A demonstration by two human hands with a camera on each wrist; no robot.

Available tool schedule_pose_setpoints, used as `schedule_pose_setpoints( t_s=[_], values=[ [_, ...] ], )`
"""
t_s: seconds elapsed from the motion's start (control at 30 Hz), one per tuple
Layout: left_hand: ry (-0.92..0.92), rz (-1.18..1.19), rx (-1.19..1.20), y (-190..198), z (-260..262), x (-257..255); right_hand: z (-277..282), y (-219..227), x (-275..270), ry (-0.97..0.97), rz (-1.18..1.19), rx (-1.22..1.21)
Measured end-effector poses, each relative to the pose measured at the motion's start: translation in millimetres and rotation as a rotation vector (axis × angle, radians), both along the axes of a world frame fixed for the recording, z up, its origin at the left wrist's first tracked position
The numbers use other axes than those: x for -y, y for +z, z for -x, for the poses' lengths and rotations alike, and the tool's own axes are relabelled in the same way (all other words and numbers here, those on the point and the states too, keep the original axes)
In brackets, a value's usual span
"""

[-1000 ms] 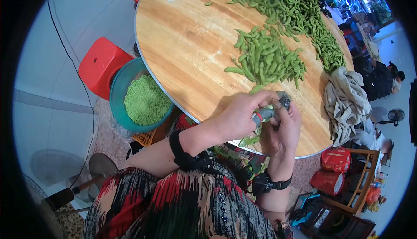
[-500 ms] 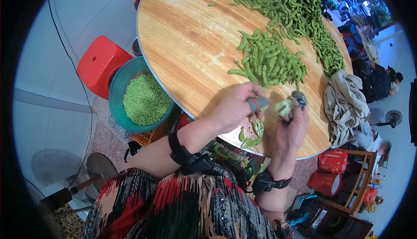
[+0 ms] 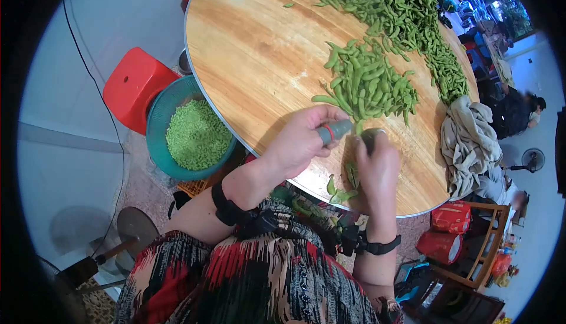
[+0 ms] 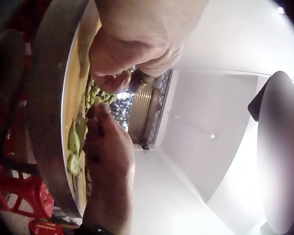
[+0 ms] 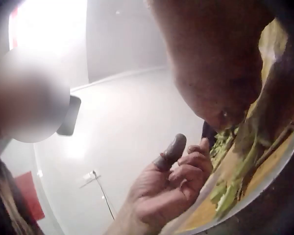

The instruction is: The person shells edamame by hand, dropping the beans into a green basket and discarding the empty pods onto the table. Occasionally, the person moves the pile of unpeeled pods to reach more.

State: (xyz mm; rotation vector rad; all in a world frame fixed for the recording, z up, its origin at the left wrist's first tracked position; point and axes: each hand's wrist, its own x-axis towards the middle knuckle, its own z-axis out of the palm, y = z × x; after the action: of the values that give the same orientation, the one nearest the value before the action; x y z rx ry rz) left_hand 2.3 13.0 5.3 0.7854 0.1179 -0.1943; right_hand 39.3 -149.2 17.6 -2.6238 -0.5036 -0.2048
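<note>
My left hand [image 3: 333, 138] hovers over the near part of the round wooden table [image 3: 253, 47]. Its fingers are curled, nothing shows in them, and a grey thumb guard [image 3: 335, 129] with a red band sticks out; the guard [image 5: 171, 149] also shows in the right wrist view. Beside it, my right hand [image 3: 367, 138] reaches down at the near edge of a small pile of edamame pods [image 3: 365, 82], fingers curled onto one pod [image 3: 358, 126]. Empty green shells [image 3: 342, 191] lie at the table edge under my right wrist.
A long heap of pods [image 3: 407, 12] runs along the far side of the table. A teal basin [image 3: 154, 118] of shelled beans [image 3: 197, 135] sits on the left beside a red stool [image 3: 135, 88]. A crumpled cloth [image 3: 469, 141] hangs on the right edge.
The split pod my hands worked on is gone from them. My right hand moved down and forward onto the pile's edge, while my left hand shifted slightly left.
</note>
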Motion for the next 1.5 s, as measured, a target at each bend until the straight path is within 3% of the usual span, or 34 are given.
schedule_pose_setpoints(
  t_s=[0.03, 0.07, 0.13, 0.2, 0.27, 0.33, 0.5, 0.57, 0.63, 0.77, 0.83, 0.93, 1.0, 1.1, 1.13, 1.17, 1.23, 1.37, 1.43, 1.47, 1.5],
  values=[
    [-0.044, -0.026, -0.009, 0.0, 1.5, 4.9, 0.8, -1.7, 7.7, 0.059, -0.212, 0.003],
    [-0.09, -0.053, -0.018, -0.1, 2.7, 10.1, 4.7, -1.9, 14.1, 0.059, -0.21, 0.002],
    [-0.132, -0.029, -0.055, -3.7, 4.4, 21.1, 16.5, 8.6, 20.6, -0.032, -1.01, -0.641],
    [-0.222, -0.008, 0.032, -3.1, 3.7, 29.2, 26.0, 14.0, 19.7, 0.035, -1.069, -0.67],
    [-0.192, 0.001, 0.01, 0.1, 3.0, 33.6, 32.6, 22.8, 18.5, 0.036, -1.157, -0.802],
    [-0.148, 0.046, 0.02, -2.0, 2.7, 34.3, 34.4, 21.2, 27.7, 0.037, -1.098, -0.881],
    [-0.114, -0.006, 0.017, 4.6, 3.7, 35.6, 37.6, 24.9, 34.9, 0.111, -1.358, -1.121],
    [-0.151, -0.031, 0.022, 3.7, 3.3, 36.7, 37.3, 22.1, 36.0, 0.101, -1.319, -1.089],
    [-0.068, -0.266, 0.123, 4.1, 2.4, 39.6, 38.3, 20.3, 36.2, 0.086, -1.282, -1.054],
    [-0.214, -0.198, 0.143, 6.3, 0.9, 35.1, 40.5, 21.2, 33.9, 0.029, -1.294, -1.04],
    [-0.277, -0.027, 0.117, -3.2, -1.8, 37.7, 40.5, 20.4, 34.0, 0.017, -1.326, -1.083],
    [-0.249, -0.065, 0.067, -12.9, -4.5, 41.6, 38.7, 10.9, 33.3, 0.008, -1.34, -1.086],
    [-0.205, -0.184, 0.109, -10.7, -3.0, 46.7, 39.2, 0.6, 31.0, -0.039, -0.993, -0.724],
    [-0.115, -0.367, 0.186, -9.8, -3.9, 47.9, 36.8, -3.6, 29.5, -0.091, -0.901, -0.63],
    [-0.068, -0.43, 0.217, -10.3, -4.6, 47.4, 35.2, -1.8, 30.6, -0.091, -0.9, -0.631],
    [-0.067, -0.429, 0.214, -8.8, -4.7, 45.5, 32.7, 1.8, 33.3, -0.087, -1.058, -0.764],
    [0.046, -0.722, 0.406, -3.9, -4.5, 40.5, 30.7, 3.6, 36.2, -0.053, -1.291, -0.949],
    [-0.004, -0.613, 0.365, -3.2, -4.7, 38.9, 28.9, 3.1, 41.6, -0.069, -1.485, -1.096],
    [-0.135, -0.331, 0.151, -1.2, -4.8, 39.7, 29.4, 5.1, 41.9, -0.036, -1.289, -1.028],
    [-0.136, -0.33, 0.151, -1.6, -4.6, 39.0, 27.4, 4.1, 44.8, -0.037, -1.289, -1.028],
    [-0.208, -0.313, 0.111, -2.2, -3.7, 37.5, 23.8, 4.3, 47.4, -0.037, -1.137, -0.928]
  ],
)
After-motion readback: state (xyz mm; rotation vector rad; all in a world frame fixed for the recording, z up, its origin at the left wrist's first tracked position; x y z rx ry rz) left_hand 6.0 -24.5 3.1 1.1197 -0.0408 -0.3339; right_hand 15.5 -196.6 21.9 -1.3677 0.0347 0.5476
